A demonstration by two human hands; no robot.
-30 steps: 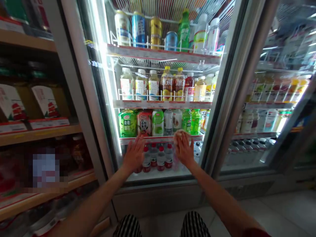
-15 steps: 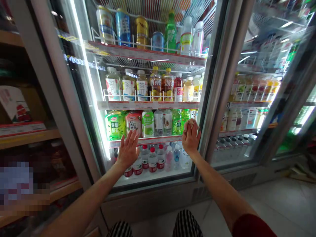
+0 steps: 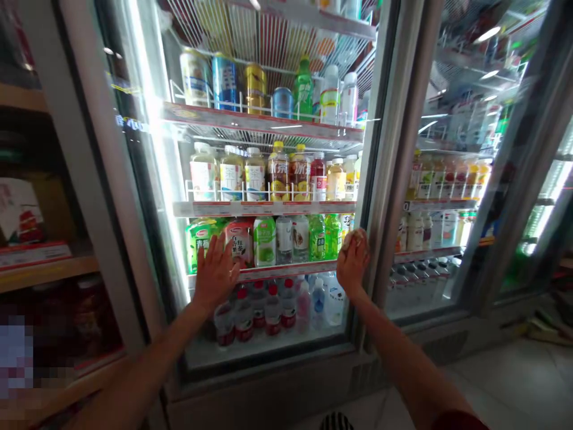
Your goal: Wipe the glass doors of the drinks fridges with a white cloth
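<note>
Fingers spread, my left hand point(image 3: 216, 272) lies palm-forward against the glass door point(image 3: 277, 349) of a lit drinks fridge, in front of a green carton and a red one. My right hand point(image 3: 353, 266) is closed over a small crumpled pale cloth point(image 3: 357, 235). It presses the cloth to the glass near the right edge of the door, next to the metal frame point(image 3: 388, 179). Most of the cloth is hidden by the fingers. Behind the glass are shelves with a green juice bottle point(image 3: 265, 242) and red-capped bottles point(image 3: 273, 310) on the bottom.
A neighbouring fridge door point(image 3: 441, 280) with more bottles stands to the right. On the left is a wooden shelf unit point(image 3: 49, 272) with boxes and jars. Tiled floor point(image 3: 501, 376) shows at lower right, and one striped knee point(image 3: 336, 421) at the bottom edge.
The view has tilted up, so shelves appear lower. My right hand with the cloth has moved right, closer to the door frame. My left hand has shifted left over the glass.
</note>
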